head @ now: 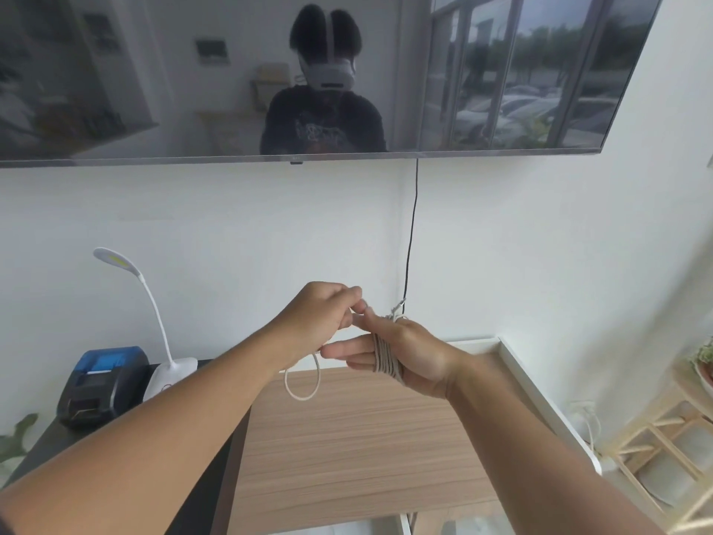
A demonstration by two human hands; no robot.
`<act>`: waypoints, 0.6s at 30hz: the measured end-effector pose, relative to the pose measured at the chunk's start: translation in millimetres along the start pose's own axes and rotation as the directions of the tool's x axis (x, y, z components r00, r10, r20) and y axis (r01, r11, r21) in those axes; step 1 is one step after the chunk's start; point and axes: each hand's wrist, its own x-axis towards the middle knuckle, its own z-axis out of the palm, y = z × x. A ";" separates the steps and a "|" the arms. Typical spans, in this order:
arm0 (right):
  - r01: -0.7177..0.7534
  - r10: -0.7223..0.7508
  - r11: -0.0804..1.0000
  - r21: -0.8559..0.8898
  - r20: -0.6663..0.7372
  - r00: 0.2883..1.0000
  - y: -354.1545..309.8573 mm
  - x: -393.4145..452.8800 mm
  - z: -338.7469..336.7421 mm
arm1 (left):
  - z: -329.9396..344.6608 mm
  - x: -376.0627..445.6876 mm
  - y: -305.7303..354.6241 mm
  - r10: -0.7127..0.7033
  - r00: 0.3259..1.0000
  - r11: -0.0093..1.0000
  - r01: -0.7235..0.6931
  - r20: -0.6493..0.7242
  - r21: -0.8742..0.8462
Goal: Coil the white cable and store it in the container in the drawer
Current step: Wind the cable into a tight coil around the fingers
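Head view: above the desk (347, 438), the left hand (316, 314) pinches the cable (387, 357), whose coils wrap the right hand's (420, 353) straight, unclenched fingers (343, 349); a loop dangles toward the desk.

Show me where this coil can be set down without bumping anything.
Free: the wood-grain top, bare from the black desk on its left to the white raised rim on its right, directly beneath the white cable. Crowded: the black desk, which holds a blue-and-black printer and a white lamp base, with a plant leaf beside.
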 end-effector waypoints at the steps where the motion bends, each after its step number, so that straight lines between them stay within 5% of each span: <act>1: 0.029 -0.029 0.999 0.029 0.008 1.000 1.5 1.8 0.2 | 1.5 -1.1 -0.1 0.028 1.000 0.999 -0.027 -0.012 0.040; 8: 0.184 -0.167 0.953 0.241 -0.087 0.982 14.3 8.3 -4.5 | 6.4 -12.5 -1.8 0.237 0.970 0.925 -0.211 -0.047 0.316; 18: 0.274 -0.218 0.894 0.356 -0.188 0.958 7.5 4.9 5.5 | 22.0 -28.8 -13.1 0.316 0.948 0.861 -0.307 0.046 0.406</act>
